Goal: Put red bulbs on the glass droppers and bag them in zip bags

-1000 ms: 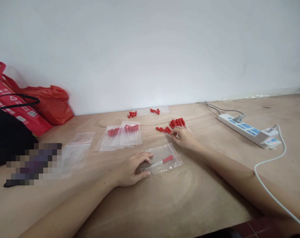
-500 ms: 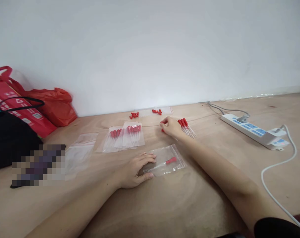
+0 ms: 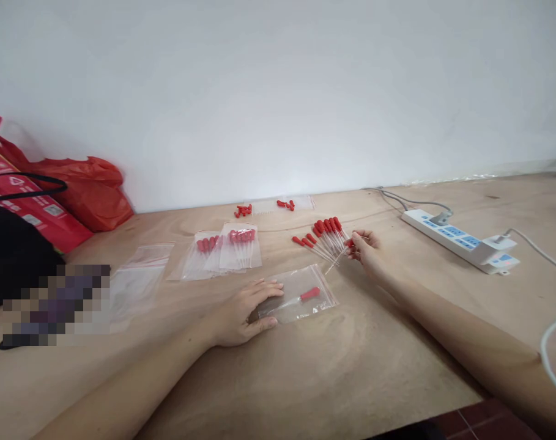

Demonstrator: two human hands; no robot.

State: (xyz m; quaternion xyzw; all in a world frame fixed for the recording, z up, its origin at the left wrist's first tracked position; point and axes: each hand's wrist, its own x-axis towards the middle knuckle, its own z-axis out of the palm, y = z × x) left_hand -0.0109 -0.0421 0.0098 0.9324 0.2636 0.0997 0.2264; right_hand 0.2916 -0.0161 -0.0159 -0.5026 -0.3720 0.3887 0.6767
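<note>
My left hand (image 3: 248, 311) lies with its fingers stretched out over the left end of a clear zip bag (image 3: 289, 313). Inside that bag is one dropper with a red bulb (image 3: 310, 294). At the right of a loose bunch of red-bulbed droppers (image 3: 326, 227), my right hand (image 3: 366, 250) pinches a dropper (image 3: 337, 260) by its bulb. The thin clear stem of this dropper points down and left, towards the bag's upper right corner. Several droppers in the bunch lie fanned out, bulbs away from me.
Filled zip bags of droppers (image 3: 241, 247) overlap left of centre. Flat bags (image 3: 140, 281) lie further left, beside a pixelated dark object (image 3: 57, 308). Loose red bulbs (image 3: 243, 211) sit near the wall. A power strip (image 3: 456, 238) with cables is at right; red bags (image 3: 85, 183) stand at left.
My right hand has moved right, from the left side of the bunch to its right side, uncovering the droppers there. My left hand stays on the bag. The view has shifted slightly.
</note>
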